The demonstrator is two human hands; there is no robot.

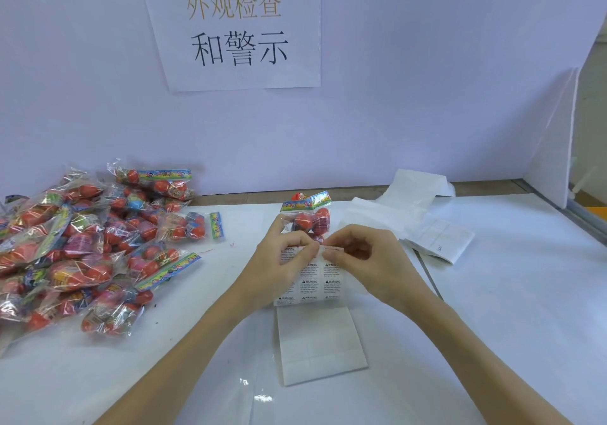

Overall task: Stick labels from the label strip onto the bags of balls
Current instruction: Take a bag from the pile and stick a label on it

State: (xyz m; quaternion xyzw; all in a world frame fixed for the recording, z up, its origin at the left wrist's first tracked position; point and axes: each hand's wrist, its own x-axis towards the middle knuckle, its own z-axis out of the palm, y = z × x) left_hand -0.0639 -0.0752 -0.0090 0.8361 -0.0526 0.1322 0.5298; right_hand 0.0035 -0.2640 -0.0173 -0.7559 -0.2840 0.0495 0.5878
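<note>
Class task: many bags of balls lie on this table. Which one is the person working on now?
The single bag of balls lying apart just beyond the hands, partly under the left hand. All other bags sit in the pile at the left.

Your wall sign [236, 27] reads "外观检查 和警示"; your label strip [317, 280] repeats "WARNING", its smaller print seemingly too blurred to read.

Head view, looking forward and down

A single wide-angle camera is looking from the person's head over a white table [492, 326], facing a pale wall with a printed sign [236, 30]. It is sitting close above both forearms, taking in the table from near edge to wall, with straight lines bending at the frame's edges.
</note>
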